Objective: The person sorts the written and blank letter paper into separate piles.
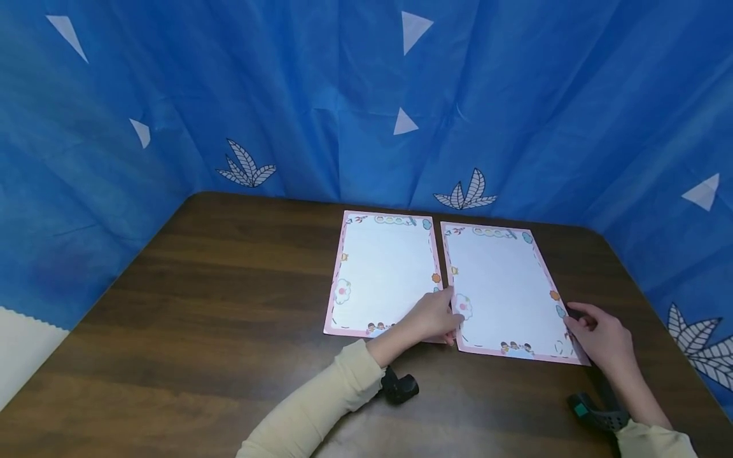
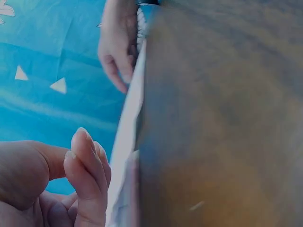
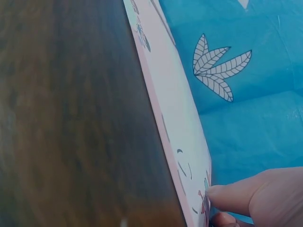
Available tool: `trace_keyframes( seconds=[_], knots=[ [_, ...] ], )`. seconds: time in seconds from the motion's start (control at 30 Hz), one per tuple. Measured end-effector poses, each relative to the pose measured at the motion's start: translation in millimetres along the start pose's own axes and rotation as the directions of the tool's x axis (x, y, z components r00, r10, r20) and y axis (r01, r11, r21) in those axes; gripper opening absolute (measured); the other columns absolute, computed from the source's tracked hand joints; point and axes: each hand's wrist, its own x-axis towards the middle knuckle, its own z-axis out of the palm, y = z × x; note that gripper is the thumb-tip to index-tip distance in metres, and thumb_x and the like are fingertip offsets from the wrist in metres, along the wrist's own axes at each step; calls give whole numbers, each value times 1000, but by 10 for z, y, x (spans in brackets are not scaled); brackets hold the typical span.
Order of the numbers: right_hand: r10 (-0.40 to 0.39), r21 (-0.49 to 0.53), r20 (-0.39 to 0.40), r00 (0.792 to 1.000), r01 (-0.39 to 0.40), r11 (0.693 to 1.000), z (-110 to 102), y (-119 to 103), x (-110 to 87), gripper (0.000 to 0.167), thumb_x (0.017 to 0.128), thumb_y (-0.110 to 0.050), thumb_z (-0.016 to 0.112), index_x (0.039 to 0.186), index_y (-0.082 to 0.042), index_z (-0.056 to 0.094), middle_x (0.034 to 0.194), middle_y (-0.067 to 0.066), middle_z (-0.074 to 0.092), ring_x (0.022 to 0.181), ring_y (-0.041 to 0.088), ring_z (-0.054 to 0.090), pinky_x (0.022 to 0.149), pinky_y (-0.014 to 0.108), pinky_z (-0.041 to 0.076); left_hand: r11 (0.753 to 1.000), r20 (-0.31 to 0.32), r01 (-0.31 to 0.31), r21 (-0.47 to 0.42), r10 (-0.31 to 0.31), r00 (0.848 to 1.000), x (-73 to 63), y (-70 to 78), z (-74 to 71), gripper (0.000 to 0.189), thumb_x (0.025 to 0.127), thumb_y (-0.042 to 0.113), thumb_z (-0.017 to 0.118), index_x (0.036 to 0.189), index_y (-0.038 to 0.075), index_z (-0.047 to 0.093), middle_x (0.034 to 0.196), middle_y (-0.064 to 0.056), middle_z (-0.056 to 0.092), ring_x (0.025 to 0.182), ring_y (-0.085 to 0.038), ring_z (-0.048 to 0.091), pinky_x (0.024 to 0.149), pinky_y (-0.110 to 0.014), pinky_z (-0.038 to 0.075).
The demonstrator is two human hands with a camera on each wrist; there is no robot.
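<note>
Two white paper sheets with pink, cartoon-decorated borders lie side by side on the brown table: a left sheet (image 1: 383, 273) and a right sheet (image 1: 498, 286). My left hand (image 1: 432, 316) is at the left edge of the right sheet, thumb and fingers bent at that edge and covering the left sheet's lower right corner. Along the opposite edge, my right hand (image 1: 608, 337) pinches the right sheet near its lower right corner. The right wrist view shows the thumb (image 3: 232, 195) against the sheet's border, another finger below it.
Wood-grain table (image 1: 200, 305) extends left of the sheets and in front of them. A blue curtain (image 1: 286, 95) with white triangles and leaf prints hangs behind and at both sides. Dark wrist devices sit on the left wrist (image 1: 397, 386) and right wrist (image 1: 598, 413).
</note>
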Motion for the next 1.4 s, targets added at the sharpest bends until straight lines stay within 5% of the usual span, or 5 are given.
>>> trace_keyframes(
  seconds=[0.4,0.77,1.03,1.23,1.4],
  knots=[
    [39,17,84,996,-40,999,-103,-25,12,42,95,-21,54,120,13,52,86,21,56,73,31,47,54,32,37,949,-75,-144,-279,128,989,-205,83,-754,56,94,10,57,144,4,33,71,-8,65,63,-27,66,65,-29,54],
    [-30,-23,380,925,42,999,-378,-81,13,65,98,-35,47,131,19,31,109,41,47,89,47,50,74,61,44,953,-255,-108,-282,34,966,-777,-432,-1696,47,96,14,54,141,6,41,90,-15,68,80,-38,65,75,-39,53],
    [-164,4,418,894,179,984,-479,-441,-64,61,96,-27,54,133,17,33,118,38,47,98,49,51,75,58,47,980,-264,-67,-187,15,964,-988,-746,-1828,49,94,12,56,141,4,40,120,-18,59,107,-31,58,87,-38,47],
    [-382,315,336,861,279,907,-372,-1039,-139,47,96,-17,54,136,4,41,124,25,53,108,38,55,85,39,48,982,-279,-57,-178,5,960,-1049,-922,-1810,51,94,12,57,140,1,39,126,-19,55,115,-30,53,92,-40,42],
    [-427,500,325,844,230,835,-80,-1442,-82,45,97,-15,53,137,0,42,121,21,57,107,32,57,87,35,47,978,-281,-63,-200,4,960,-995,-1001,-1754,54,94,10,57,142,-2,35,130,-22,50,118,-32,50,93,-40,40]
  ],
)
